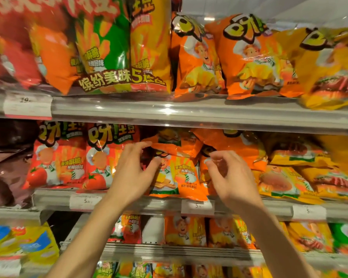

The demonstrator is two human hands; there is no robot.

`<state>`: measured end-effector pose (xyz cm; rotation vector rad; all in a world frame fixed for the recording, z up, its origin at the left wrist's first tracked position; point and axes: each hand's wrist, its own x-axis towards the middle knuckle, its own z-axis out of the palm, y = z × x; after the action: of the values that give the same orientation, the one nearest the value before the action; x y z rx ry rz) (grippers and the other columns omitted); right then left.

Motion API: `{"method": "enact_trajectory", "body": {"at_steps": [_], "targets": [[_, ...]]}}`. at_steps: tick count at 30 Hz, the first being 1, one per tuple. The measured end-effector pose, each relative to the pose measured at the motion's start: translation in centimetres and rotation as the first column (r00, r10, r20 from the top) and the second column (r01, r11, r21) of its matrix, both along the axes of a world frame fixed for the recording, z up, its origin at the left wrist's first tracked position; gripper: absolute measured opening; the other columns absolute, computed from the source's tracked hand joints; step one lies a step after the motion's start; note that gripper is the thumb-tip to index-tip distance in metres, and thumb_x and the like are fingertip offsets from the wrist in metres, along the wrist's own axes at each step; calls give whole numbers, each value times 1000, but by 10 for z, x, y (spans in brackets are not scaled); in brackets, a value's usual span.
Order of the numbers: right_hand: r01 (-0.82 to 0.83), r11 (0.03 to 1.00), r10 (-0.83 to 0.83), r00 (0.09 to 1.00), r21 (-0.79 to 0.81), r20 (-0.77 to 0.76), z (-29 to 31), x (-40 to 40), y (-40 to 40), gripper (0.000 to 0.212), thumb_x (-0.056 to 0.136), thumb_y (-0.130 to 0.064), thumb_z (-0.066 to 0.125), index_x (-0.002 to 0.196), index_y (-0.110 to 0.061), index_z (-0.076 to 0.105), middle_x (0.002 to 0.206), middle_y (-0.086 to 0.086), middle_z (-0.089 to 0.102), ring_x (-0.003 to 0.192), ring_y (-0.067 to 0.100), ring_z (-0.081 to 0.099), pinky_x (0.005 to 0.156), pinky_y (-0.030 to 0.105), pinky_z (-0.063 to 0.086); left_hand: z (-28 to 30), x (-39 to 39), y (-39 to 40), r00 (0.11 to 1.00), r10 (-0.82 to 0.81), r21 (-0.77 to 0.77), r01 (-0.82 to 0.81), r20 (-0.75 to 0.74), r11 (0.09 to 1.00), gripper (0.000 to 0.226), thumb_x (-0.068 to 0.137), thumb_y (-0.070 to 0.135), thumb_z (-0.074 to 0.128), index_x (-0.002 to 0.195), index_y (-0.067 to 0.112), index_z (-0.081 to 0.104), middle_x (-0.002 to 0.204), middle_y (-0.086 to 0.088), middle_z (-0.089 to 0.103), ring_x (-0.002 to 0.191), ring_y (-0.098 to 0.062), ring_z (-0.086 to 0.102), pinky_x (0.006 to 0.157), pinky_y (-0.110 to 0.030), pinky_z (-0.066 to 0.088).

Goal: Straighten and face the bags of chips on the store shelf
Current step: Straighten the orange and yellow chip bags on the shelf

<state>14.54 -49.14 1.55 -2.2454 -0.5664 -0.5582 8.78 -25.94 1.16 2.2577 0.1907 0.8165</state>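
Observation:
On the middle shelf (pixel 149 203) an orange chip bag (pixel 179 177) with a cartoon chef stands slumped, its top folded forward. Another orange bag (pixel 235 145) lies tilted behind and above it. My left hand (pixel 135 173) is at the slumped bag's upper left, fingers spread and curled against it. My right hand (pixel 229 175) is just right of that bag, fingers curled with thumb and fingertips close together; I cannot tell whether it pinches the bag's edge. Red tomato-flavour bags (pixel 100 157) stand upright to the left.
Yellow bags (pixel 289 177) lie tilted on the right of the middle shelf. The top shelf (pixel 189 113) holds large multipacks and orange bags. Price tags (pixel 197 206) sit on the shelf rail. More bags (pixel 185 231) fill the lower shelves.

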Motion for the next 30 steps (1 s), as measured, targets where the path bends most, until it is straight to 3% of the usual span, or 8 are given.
{"method": "enact_trajectory", "body": {"at_steps": [2,4,8,11,14,18,24,30], "targets": [[95,990,-80,988,-103,133,0,9,2,35,99,-36,56,130,-19,58,124,-2,53,118,13,46,96,26,39,5,11,0,1000,15,55,-13,-27,998,56,91,45,67,140,25,49,133,0,44,129,-14,41,103,-25,32],[179,970,-137,963,-167,234,-3,17,-1,44,97,-34,59,136,-14,50,131,8,47,125,23,40,102,37,39,12,19,-2,997,35,94,-28,-74,995,58,95,44,60,146,23,42,138,-10,42,135,-25,36,108,-31,30],[362,914,-295,904,-184,311,-9,37,-19,61,88,-28,70,135,3,47,129,27,48,122,42,43,99,53,41,16,37,-7,978,105,189,-70,-180,980,61,99,49,49,147,12,39,135,-22,51,128,-38,44,101,-39,37],[454,836,-386,886,-309,257,-6,55,-34,55,84,-27,73,119,11,55,113,33,59,108,47,54,98,55,46,17,44,-12,973,125,241,-76,-195,967,61,100,50,45,146,9,42,133,-23,57,126,-40,47,104,-41,37],[469,783,-412,883,-409,224,0,63,-38,42,85,-31,70,104,6,63,94,28,67,91,43,61,86,49,50,17,45,-14,976,143,251,-99,-165,963,63,100,51,48,146,8,44,131,-24,58,128,-39,45,111,-43,33],[492,810,-441,870,-319,221,6,65,-36,43,92,-37,66,99,5,66,97,29,68,96,46,61,87,51,49,13,46,-10,986,134,234,-107,-102,966,69,93,62,50,138,9,54,120,-22,65,122,-39,51,107,-47,37],[478,854,-426,869,-205,250,4,50,-13,64,91,-57,58,120,-1,66,116,27,62,113,43,54,91,50,44,11,38,-12,991,134,196,-126,-29,973,73,90,63,56,140,10,55,127,-19,60,127,-35,45,106,-41,36],[210,972,-199,974,-108,107,-12,48,-30,77,88,-74,48,140,-17,46,144,16,37,138,34,31,114,50,33,7,39,-10,988,148,167,-137,-55,976,57,92,60,55,120,12,63,115,-17,58,119,-32,45,99,-40,39]]}}
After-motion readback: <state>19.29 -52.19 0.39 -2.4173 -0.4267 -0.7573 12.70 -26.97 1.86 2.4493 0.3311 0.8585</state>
